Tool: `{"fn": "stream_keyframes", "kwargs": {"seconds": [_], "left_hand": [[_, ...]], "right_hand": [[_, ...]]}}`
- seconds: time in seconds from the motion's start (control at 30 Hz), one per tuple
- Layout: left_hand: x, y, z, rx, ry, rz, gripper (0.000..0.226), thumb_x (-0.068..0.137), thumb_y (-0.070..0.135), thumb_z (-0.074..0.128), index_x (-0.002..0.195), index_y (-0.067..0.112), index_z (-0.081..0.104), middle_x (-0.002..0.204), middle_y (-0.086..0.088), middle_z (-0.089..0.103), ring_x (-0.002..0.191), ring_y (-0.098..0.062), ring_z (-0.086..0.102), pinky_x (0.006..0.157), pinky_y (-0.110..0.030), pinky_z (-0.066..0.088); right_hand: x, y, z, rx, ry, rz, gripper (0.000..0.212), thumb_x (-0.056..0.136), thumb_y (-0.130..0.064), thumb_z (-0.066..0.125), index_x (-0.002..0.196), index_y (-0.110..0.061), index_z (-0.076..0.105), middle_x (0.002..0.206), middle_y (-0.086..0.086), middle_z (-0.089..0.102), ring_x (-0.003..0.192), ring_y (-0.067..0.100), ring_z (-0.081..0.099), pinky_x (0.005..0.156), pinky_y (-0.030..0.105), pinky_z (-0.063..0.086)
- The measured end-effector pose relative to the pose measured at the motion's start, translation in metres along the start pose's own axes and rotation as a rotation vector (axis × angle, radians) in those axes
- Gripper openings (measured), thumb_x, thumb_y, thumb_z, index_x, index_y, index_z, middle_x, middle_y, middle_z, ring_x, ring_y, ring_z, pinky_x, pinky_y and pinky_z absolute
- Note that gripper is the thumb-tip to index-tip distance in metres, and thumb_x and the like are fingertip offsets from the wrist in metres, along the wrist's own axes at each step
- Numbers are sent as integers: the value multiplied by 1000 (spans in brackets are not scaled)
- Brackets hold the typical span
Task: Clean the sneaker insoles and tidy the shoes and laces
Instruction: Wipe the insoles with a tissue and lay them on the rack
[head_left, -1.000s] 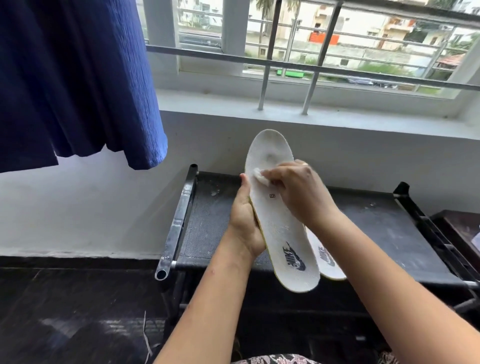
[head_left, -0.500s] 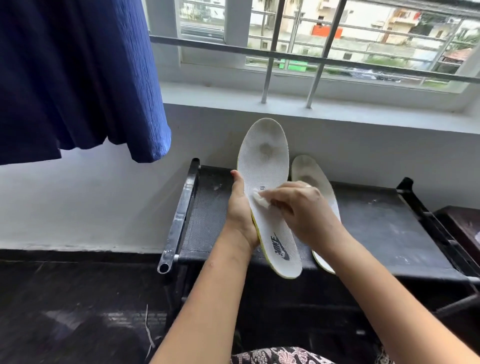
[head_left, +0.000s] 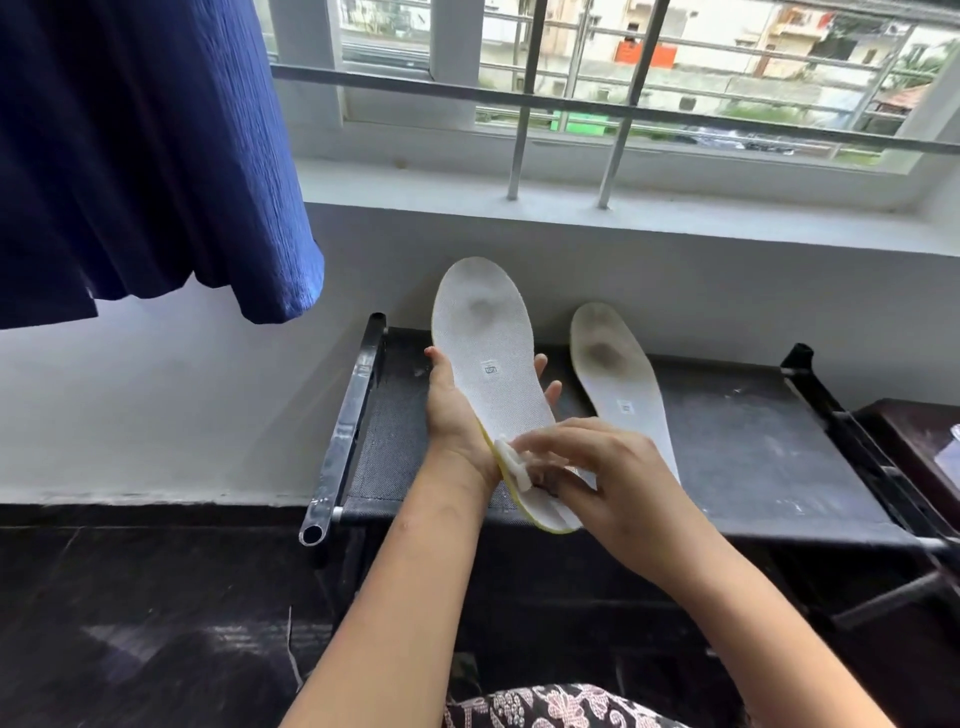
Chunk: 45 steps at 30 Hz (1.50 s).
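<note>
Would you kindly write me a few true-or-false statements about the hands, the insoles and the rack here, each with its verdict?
1. The left hand holds one insole up off the black rack. True.
2. The second insole is held in a hand too. False: it rests on the rack, and neither hand touches it.
3. The right hand pinches a small white pad against the held insole's heel end. True.
4. The blue cloth drapes over the rack. False: it hangs at upper left, apart from the rack.

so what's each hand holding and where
Left hand grips the insole at its middle, from behind; right hand pinches a white pad on its heel end.
</note>
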<state>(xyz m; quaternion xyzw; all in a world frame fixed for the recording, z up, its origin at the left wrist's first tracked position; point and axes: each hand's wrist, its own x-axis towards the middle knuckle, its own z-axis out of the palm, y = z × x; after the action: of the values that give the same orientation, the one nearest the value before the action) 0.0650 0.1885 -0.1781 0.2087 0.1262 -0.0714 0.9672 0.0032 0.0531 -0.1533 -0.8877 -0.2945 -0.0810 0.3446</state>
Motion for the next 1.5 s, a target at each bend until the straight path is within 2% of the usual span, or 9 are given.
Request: {"fn": "stream_keyframes", "kwargs": {"seconds": [0.13,0.27,0.43,0.67,0.83,0.93,1.1,1.3,1.5], "left_hand": [[-5,-3,3,30,-52,-49,63,91,60,33,111,7,60,92,-21,69,93,-34,62,91,-50,45],[-14,-3,6,104,-159,-101,49,86,33,35,110,-2,60,103,-25,61,102,-37,55,101,-46,39],[-13,-6,7,233,-290,-36,38,82,17,37,64,5,68,59,-8,61,54,-18,62,59,-20,50],[-19,-12,14,125,-327,-103,39,79,21,37,69,0,69,67,-13,65,62,-24,67,62,-25,57],[-15,-12,11,-34,-208,-92,52,76,28,37,114,-2,56,105,-23,60,98,-34,58,95,-40,46],[-12,-7,7,-132,-197,-72,54,85,31,32,129,3,46,116,-23,57,106,-38,57,100,-51,40],[-12,-5,3,-211,-119,3,46,91,33,29,125,10,49,124,-19,57,114,-39,55,98,-52,40],[-11,-5,5,-233,-84,32,43,92,30,28,121,10,52,117,-18,60,111,-39,56,96,-53,41],[-11,-5,4,-211,-91,50,41,90,27,29,116,8,55,118,-18,60,113,-39,56,101,-52,40]], "right_hand": [[9,3,1,-85,62,-5,33,79,2,63,98,-24,73,95,-14,70,97,10,61,89,23,45],[23,8,4,-141,229,81,30,82,-1,62,99,-21,74,97,-7,72,99,14,61,87,18,43],[31,13,1,36,362,180,23,85,-7,66,102,-21,74,98,-5,72,93,12,62,85,38,52],[33,11,-1,48,388,207,19,86,-10,66,100,-19,75,95,-4,72,90,13,63,83,32,52],[26,-2,10,-21,185,135,32,83,-2,61,102,-24,74,94,-5,73,99,14,60,89,23,44],[20,-10,10,46,72,121,26,88,-15,61,108,-27,71,99,-10,72,103,7,56,93,26,43],[10,-17,3,42,-37,111,40,77,-49,69,114,-34,67,93,-35,58,106,-3,49,92,16,40],[3,-16,6,48,85,56,20,74,-30,78,93,-32,72,75,-29,61,81,-3,54,72,10,37],[2,-23,-3,140,14,28,15,73,-15,78,77,-28,73,64,-31,62,69,-8,57,63,6,37]]}}
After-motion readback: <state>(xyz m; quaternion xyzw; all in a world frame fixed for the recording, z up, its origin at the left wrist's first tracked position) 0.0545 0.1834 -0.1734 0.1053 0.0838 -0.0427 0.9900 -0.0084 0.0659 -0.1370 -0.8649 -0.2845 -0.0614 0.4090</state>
